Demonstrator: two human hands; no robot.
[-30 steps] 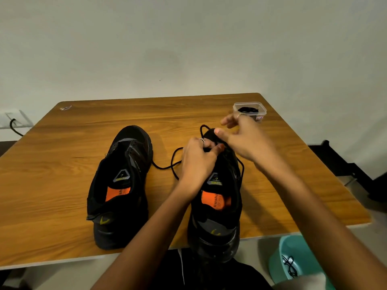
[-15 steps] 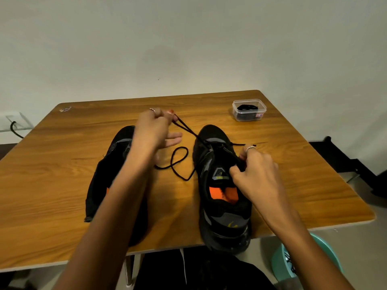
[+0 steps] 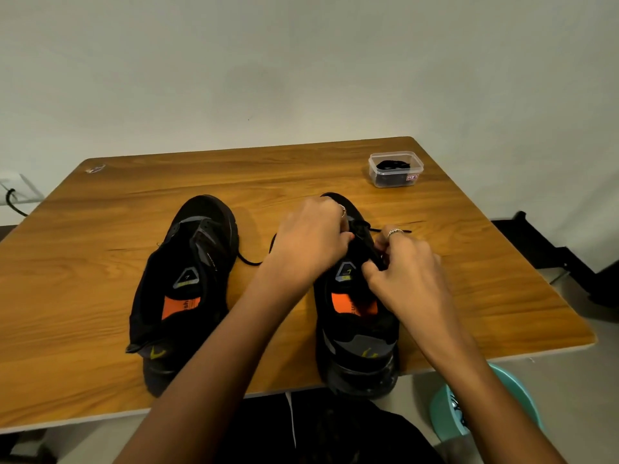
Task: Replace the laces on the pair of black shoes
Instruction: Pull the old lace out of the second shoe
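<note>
While both hands work at its lacing, the right shoe [image 3: 360, 333] stands on the bench [image 3: 100, 262] with its heel overhanging the near edge and its toe pointing away from me. I see the black lace [image 3: 395, 230] running across the upper eyelets; one end trails out to the right on the bench, and another stretch loops out to the left, toward the other shoe. My left hand [image 3: 310, 242] is curled over the front of the tongue area, fingertips pinching at the lace; the exact contact is hidden under the fingers. My right hand [image 3: 407, 266] is curled too, thumb and fingers pinching the lace or eyelet flap on the shoe's right side; I cannot tell which. There is a ring on a finger of each hand.

The left shoe [image 3: 184, 283] stands just beside it, unlaced, tongue open, orange insole showing.

At the far right of the bench sits a small clear container [image 3: 396, 169] holding something dark. A teal basin [image 3: 482, 410] sits on the floor below the bench's near right corner.
</note>
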